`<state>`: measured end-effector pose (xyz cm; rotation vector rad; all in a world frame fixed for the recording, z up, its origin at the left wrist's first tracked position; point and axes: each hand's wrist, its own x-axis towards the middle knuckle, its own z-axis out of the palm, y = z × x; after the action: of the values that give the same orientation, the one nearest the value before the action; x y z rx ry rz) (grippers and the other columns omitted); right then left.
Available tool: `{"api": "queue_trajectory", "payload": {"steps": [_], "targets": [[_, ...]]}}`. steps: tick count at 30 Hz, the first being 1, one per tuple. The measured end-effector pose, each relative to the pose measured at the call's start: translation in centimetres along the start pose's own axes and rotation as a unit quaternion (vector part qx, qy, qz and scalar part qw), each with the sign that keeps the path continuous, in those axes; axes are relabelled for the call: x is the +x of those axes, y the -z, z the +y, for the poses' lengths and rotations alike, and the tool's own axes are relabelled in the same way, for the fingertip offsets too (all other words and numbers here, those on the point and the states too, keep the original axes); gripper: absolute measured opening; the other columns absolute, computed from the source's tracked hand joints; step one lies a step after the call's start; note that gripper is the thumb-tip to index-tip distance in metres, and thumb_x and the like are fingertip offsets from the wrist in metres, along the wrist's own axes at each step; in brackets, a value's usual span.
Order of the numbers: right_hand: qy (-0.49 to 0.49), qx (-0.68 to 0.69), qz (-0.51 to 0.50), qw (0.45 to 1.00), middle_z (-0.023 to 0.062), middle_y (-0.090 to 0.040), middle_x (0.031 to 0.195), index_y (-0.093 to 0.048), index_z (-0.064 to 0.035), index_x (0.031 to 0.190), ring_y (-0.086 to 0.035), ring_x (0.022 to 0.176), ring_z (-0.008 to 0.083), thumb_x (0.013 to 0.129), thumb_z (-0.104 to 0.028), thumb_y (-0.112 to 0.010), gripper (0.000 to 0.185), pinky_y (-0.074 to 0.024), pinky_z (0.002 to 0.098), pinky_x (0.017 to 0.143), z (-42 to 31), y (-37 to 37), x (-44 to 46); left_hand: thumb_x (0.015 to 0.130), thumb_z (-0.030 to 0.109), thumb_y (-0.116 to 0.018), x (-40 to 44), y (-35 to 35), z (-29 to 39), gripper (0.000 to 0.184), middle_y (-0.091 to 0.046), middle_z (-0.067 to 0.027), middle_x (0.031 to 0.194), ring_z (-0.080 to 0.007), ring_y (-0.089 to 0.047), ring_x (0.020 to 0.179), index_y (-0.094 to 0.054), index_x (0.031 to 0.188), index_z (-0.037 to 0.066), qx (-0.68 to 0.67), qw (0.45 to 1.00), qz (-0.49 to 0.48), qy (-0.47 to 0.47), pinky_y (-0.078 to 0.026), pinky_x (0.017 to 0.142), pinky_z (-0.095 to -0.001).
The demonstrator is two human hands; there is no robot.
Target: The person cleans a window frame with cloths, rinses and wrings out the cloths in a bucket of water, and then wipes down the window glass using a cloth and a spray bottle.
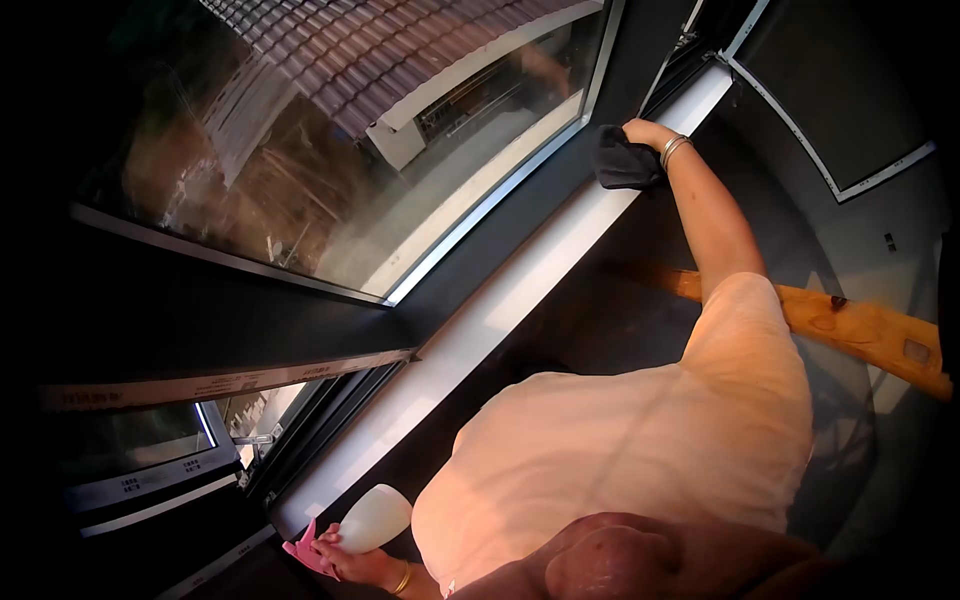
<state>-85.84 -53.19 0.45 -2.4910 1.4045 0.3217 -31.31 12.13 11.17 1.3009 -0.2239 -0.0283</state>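
Note:
My right hand is at the upper right, at the far end of the white sill, with its fingers on a dark cloth that hangs over the sill's edge beside the window frame. At the lower left, my left hand is wrapped round a spray bottle with a white body and a pink spray head. The bottle lies tilted close to my shirt, near the sill's near end. A large window pane in a dark frame stands beyond the sill.
An open window sash with a labelled lower edge reaches in from the left. Another screened sash hangs at the upper right. A wooden beam lies behind my right arm. Through the glass shows a tiled roof.

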Motion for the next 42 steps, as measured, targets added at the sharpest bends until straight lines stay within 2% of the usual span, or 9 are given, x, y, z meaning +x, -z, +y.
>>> {"api": "queue_trajectory", "payload": {"steps": [2,4,7,15,27,29,30,35,42], "targets": [[0.001,0.033,0.005,0.999,0.0242,-0.068,0.1,-0.071,-0.0011,0.102,-0.065,0.095,0.0407,0.088,-0.025,-0.052,0.033,-0.0512,0.0409,0.084,-1.5,0.8,-1.0,0.102,0.025,-0.052,-0.3,-0.8,0.3,0.03,-0.052,0.0001,0.073,-0.0148,-0.055,0.081,-0.052,0.125,0.005,0.001,1.0,-0.001,0.003,-0.046,0.079,-0.0282],[0.023,0.41,0.145,0.9,0.0194,-0.071,0.101,-0.07,-0.0025,0.104,-0.069,0.093,0.0258,0.088,-0.025,-0.062,0.028,-0.05,0.0336,0.084,-2.7,1.1,-1.0,0.102,0.025,-0.052,-0.4,-1.5,0.2,0.029,-0.052,0.0,0.073,-0.0149,-0.055,0.081,-0.052,0.124,0.005,0.0,1.0,-0.003,0.007,-0.046,0.079,-0.0283],[-0.107,0.239,0.149,0.953,0.0238,-0.069,0.102,-0.07,0.001,0.102,-0.064,0.099,0.0424,0.088,-0.024,-0.061,0.03,-0.0506,0.0394,0.085,-4.4,-1.1,1.7,0.102,0.024,-0.052,-0.3,-2.1,-0.2,0.028,-0.052,-0.0001,0.073,-0.0151,-0.056,0.081,-0.053,0.122,0.005,-0.003,1.0,-0.008,0.009,-0.046,0.079,-0.0284],[-0.215,0.023,0.23,0.949,0.0175,-0.069,0.103,-0.063,-0.0068,0.106,-0.067,0.095,0.0368,0.091,-0.031,-0.061,0.028,-0.0543,0.047,0.079,-10.5,3.7,-3.6,0.102,0.024,-0.051,-0.3,-4.0,-0.7,0.024,-0.053,-0.0003,0.074,-0.0156,-0.056,0.082,-0.054,0.117,0.005,-0.03,0.999,-0.035,0.024,-0.046,0.08,-0.0289],[-0.207,-0.196,0.618,0.733,0.0104,-0.07,0.101,-0.058,-0.0169,0.119,-0.068,0.09,0.0343,0.089,-0.036,-0.064,0.036,-0.0565,0.043,0.073,-12.3,28.7,-13.8,0.102,0.023,-0.051,1.2,-4.6,-2.0,0.02,-0.053,-0.0007,0.075,-0.0164,-0.057,0.083,-0.055,0.109,0.004,-0.072,0.995,-0.045,0.05,-0.046,0.08,-0.0295],[-0.138,-0.123,0.692,0.698,0.019,-0.066,0.106,-0.054,-0.0092,0.124,-0.065,0.091,0.0398,0.087,-0.024,-0.064,0.042,-0.0524,0.0496,0.076,-16.8,33.0,-17.3,0.102,0.023,-0.051,1.4,-4.3,-2.1,0.02,-0.053,-0.0008,0.075,-0.0166,-0.057,0.084,-0.056,0.108,0.004,-0.077,0.995,-0.043,0.053,-0.046,0.08,-0.0296],[-0.123,-0.202,0.744,0.625,0.0153,-0.069,0.095,-0.059,-0.0131,0.115,-0.067,0.076,0.0362,0.091,-0.023,-0.061,0.026,-0.0544,0.0454,0.064,-17.2,34.1,-17.6,0.102,0.023,-0.051,1.5,-4.0,-2.2,0.02,-0.053,-0.0008,0.075,-0.0166,-0.057,0.084,-0.056,0.107,0.004,-0.077,0.995,-0.042,0.055,-0.046,0.08,-0.0297],[-0.202,-0.166,0.569,0.78,0.0184,-0.068,0.102,-0.056,-0.0123,0.122,-0.067,0.088,0.0374,0.089,-0.026,-0.064,0.037,-0.0545,0.0468,0.073,-16.6,28.5,-14.1,0.102,0.022,-0.051,1.5,-2.3,-1.6,0.019,-0.054,-0.0009,0.075,-0.017,-0.058,0.084,-0.056,0.104,0.004,-0.059,0.996,-0.041,0.056,-0.046,0.081,-0.0299],[-0.201,0.05,0.538,0.817,0.0148,-0.065,0.118,-0.053,-0.0179,0.127,-0.064,0.101,0.0388,0.091,-0.03,-0.063,0.04,-0.0537,0.0466,0.081,-12.6,10.0,-6.4,0.102,0.022,-0.051,1.3,0.0,0.0,0.019,-0.054,-0.0012,0.076,-0.0172,-0.058,0.085,-0.057,0.102,0.003,-0.045,0.998,-0.006,0.044,-0.046,0.081,-0.0304]]}}
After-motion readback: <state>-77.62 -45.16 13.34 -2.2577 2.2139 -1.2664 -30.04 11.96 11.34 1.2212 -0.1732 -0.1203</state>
